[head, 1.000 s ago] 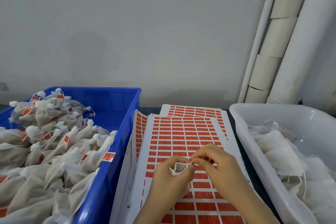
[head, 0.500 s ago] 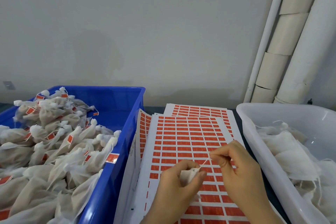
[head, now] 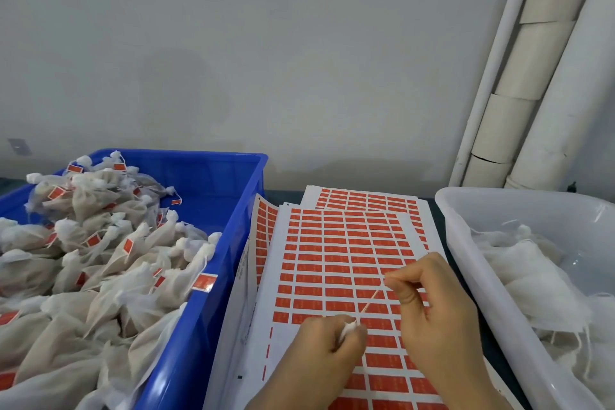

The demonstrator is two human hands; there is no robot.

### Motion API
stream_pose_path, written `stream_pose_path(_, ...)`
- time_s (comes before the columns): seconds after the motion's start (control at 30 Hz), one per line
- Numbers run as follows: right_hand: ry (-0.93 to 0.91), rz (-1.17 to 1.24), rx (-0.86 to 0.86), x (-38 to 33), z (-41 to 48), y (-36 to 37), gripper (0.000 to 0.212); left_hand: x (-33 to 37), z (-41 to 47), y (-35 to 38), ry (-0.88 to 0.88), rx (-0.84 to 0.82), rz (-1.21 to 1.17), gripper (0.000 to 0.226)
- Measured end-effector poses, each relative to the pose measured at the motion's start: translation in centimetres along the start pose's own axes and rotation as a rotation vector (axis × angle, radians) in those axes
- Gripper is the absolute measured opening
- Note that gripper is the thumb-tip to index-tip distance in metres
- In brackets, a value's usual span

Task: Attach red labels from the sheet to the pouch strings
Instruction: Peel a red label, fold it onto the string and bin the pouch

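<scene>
The left hand [head: 329,343] is curled tight round a small white cloth pouch [head: 347,329], and only a bit of the pouch peeks out by the thumb. The right hand [head: 429,309] pinches the far end of the thin white string [head: 371,301] between thumb and finger. The string looks pulled straight and slants from the pouch, near and left, up to the right hand, far and right. Both hands are over the white paper sheet of red labels [head: 332,260], which lies flat on the dark bench [head: 283,191], so the labels are right under the string. The right hand seems best placed to pick the next label. On the left is a blue plastic bin [head: 233,210] of pouches with labels on. On the right is a white plastic tub [head: 466,243] of plain ones.
</scene>
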State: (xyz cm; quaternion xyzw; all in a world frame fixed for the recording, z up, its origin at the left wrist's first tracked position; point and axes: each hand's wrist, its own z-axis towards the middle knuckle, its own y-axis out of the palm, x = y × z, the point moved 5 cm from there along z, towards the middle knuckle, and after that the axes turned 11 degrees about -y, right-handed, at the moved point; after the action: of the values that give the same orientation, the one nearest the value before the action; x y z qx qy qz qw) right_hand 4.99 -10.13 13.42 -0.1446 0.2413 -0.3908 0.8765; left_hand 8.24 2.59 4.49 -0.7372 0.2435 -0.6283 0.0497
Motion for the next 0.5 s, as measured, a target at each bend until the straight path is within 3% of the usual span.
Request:
stream_pose_path(0.17, -0.077, -0.047, 0.034, -0.7, 0.6, 0.3, 0.021, 0.9, -0.2, 0.0, 0.005, 0.19, 0.183, 0.031)
stream_pose_path(0.23, -0.089, -0.058, 0.022, -0.8, 0.8, 0.5, 0.012, 1.2, -0.5, -0.2, 0.035, 0.253, 0.239, 0.058)
stream_pose_path(0.27, -0.095, -0.055, 0.013, -0.8, 1.0, 0.7, 0.008, 1.3, -0.7, -0.6, 0.027, 0.306, 0.158, 0.06)
stream_pose_path(0.33, -0.11, -0.029, -0.012, -0.9, 1.3, 1.0, 0.008, 1.7, -1.1, -1.8, 0.027, 0.315, -0.239, 0.028)
stream_pose_path(0.37, -0.126, -0.034, -0.02, -1.0, 1.5, 1.2, 0.015, 1.4, -0.9, -2.2, -0.007, 0.231, -0.478, 0.027)
stream_pose_path(0.4, -0.138, -0.045, -0.025, -1.2, 1.8, 1.2, 0.022, 0.9, -0.5, -2.3, -0.112, 0.106, -0.644, 0.046)
stream_pose_path(0.43, -0.143, -0.051, -0.024, -1.2, 1.9, 1.2, 0.027, 0.7, -0.8, -2.0, -0.249, -0.085, -0.725, 0.057)
stream_pose_path(0.5, -0.146, -0.045, -0.025, -1.3, 1.9, 1.2, 0.031, 0.6, -1.1, -0.5, -0.405, -0.37, -0.848, 0.057)
